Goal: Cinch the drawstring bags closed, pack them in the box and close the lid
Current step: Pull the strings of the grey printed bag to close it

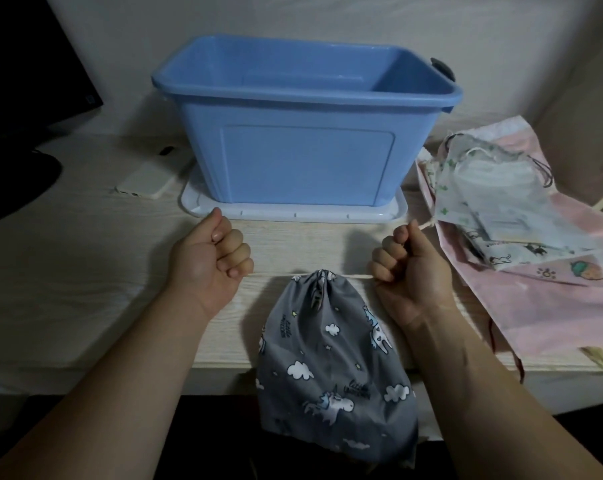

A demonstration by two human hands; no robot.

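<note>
A grey drawstring bag [331, 368] with unicorn and cloud prints lies at the table's front edge, its lower half hanging over. Its mouth is gathered tight at the top. My left hand [211, 258] and my right hand [405, 261] are fists on either side of the mouth, each gripping a pale drawstring [357, 277] stretched sideways. The cord's knotted end sticks out past my right thumb. Behind stands the open blue box [307, 161], nothing visible inside, resting on its white lid [293, 214].
A pile of other drawstring bags [501, 216], white, patterned and pink, lies at the right. A white phone-like slab [147, 180] sits left of the box. A dark monitor [30, 71] stands at the far left. A wall rises behind the box.
</note>
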